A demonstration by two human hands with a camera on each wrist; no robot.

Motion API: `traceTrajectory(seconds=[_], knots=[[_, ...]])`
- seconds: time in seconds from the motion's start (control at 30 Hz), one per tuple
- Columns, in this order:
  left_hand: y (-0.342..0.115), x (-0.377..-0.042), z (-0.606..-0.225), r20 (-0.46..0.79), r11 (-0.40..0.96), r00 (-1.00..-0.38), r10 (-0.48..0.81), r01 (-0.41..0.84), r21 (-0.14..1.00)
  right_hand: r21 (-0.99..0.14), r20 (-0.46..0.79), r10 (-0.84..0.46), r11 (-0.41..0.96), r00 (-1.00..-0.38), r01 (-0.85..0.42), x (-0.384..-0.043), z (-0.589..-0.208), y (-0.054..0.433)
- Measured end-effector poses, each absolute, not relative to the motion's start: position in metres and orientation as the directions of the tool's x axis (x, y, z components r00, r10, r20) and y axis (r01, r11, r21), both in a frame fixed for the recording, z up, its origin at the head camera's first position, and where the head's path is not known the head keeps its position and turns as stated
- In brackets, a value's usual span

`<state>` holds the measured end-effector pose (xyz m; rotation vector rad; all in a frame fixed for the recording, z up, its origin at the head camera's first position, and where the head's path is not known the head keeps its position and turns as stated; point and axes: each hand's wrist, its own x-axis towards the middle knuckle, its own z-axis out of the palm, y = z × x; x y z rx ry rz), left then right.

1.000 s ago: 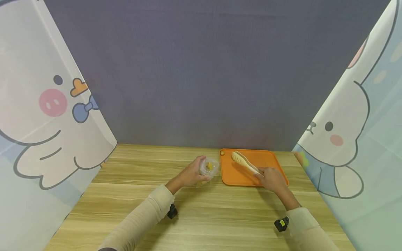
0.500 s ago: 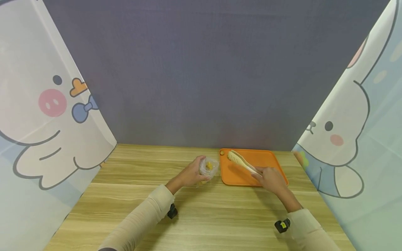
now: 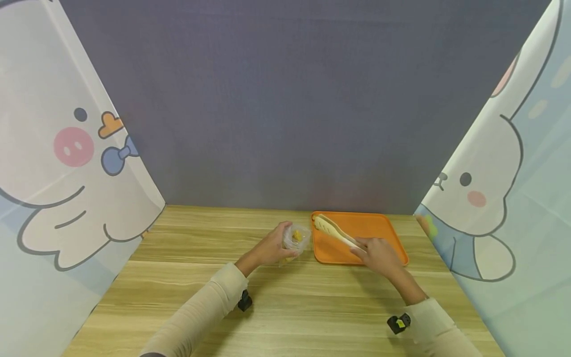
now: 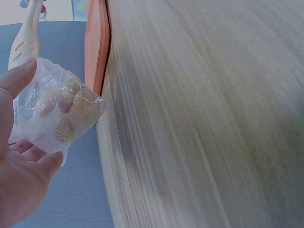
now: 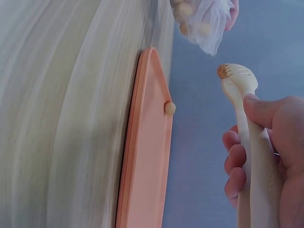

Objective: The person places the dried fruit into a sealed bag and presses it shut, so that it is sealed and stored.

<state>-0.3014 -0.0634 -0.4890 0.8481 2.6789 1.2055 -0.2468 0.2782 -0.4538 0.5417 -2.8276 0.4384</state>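
Note:
My left hand (image 3: 270, 246) grips a clear plastic bag (image 4: 47, 104) by its upper part, left of the tray. Several round, tan, crumbly-looking balls (image 4: 85, 108) lie inside it. In my right hand (image 3: 380, 256) are cream-coloured tongs (image 5: 259, 161), fingers and thumb curled round both arms. Pinched between the tong tips is one small brown ball (image 5: 222, 71), seen in the right wrist view. The tongs hang over the orange tray (image 3: 370, 228), tips near its left edge. Another ball (image 5: 169, 108) sits in a corner of that tray.
The wooden table (image 3: 200, 287) ends at a grey back panel (image 3: 285, 109). Cartoon-printed panels stand at both sides, a bird on the left (image 3: 49, 163) and a rabbit on the right (image 3: 477, 173). A black wrist camera (image 3: 398, 323) sits below the right cuff.
My right hand has moved left with the tongs, so their tips have travelled across the tray toward the bag. The left hand and the bag have stayed in place.

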Motion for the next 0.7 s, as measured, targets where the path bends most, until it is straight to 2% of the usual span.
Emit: traceTrajectory(seconds=[0.47,0.7], knots=[[-0.065,-0.299,-0.488,0.156,0.529,-0.846,0.510,0.451,0.719,-0.276,0.286,-0.353,0.860,-0.891,-0.429,-0.242,-0.453,0.263],[-0.067,-0.300,-0.488,0.148,0.531,-0.839,0.523,0.457,0.713,-0.295,0.245,-0.358,0.858,-0.901,-0.422,-0.241,-0.450,0.252]])
